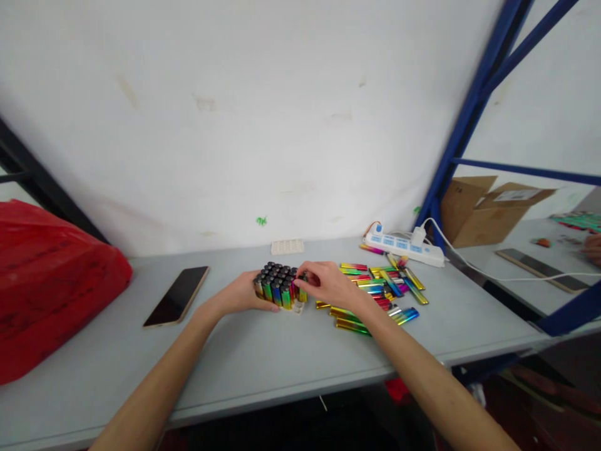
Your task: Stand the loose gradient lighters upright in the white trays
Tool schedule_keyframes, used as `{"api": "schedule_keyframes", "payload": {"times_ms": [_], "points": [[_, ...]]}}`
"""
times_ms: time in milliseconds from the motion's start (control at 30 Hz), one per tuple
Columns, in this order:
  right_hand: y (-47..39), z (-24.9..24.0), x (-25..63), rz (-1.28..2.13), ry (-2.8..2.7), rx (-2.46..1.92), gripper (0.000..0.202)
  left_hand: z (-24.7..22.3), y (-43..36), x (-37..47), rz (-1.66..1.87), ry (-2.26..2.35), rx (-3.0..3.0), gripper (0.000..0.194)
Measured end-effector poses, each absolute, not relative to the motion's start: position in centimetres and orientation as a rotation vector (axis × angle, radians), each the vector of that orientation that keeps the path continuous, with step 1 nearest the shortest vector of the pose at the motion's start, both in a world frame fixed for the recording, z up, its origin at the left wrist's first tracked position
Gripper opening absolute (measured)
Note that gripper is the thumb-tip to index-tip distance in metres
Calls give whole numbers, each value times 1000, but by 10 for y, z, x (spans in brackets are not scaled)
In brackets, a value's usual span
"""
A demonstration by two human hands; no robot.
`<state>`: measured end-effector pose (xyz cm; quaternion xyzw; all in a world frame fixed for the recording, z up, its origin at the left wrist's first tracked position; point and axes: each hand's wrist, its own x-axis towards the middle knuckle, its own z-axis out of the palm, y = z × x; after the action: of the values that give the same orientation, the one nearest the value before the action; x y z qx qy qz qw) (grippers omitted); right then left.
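Note:
Rows of slim lighters (pixel 277 285) with black tops and shiny rainbow-coloured sides stand upright, packed close together, in a white slotted tray (pixel 297 308). My left hand (pixel 246 293) is wrapped round the left side of this block and steadies it, with the thumb low along the front. At the right end, my right hand (pixel 323 283) pinches a lighter (pixel 303 294) that stands upright; the fingers cover its top. A few slots show at the tray's front right corner. To the right, several loose lighters (pixel 353 327) in metallic colours lie in a heap, partly behind my right forearm.
Against the wall lies another white slotted tray (pixel 287 247). A phone (pixel 177 297) and a red bag (pixel 51 282) are on the left. A power strip (pixel 404 248) with a white cable sits at the back right. Beyond the blue frame are a cardboard box (pixel 491 213) and another person's hand (pixel 592 248).

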<state>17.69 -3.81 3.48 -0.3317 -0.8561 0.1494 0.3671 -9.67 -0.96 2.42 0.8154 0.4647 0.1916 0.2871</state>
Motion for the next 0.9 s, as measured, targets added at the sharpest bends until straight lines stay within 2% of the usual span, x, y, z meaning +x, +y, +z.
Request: {"api": "schedule_keyframes", "payload": {"times_ms": [900], "points": [[-38,33,178,331,-2227,-890,12,29,-12,-93,483,1243,2194,67]]}}
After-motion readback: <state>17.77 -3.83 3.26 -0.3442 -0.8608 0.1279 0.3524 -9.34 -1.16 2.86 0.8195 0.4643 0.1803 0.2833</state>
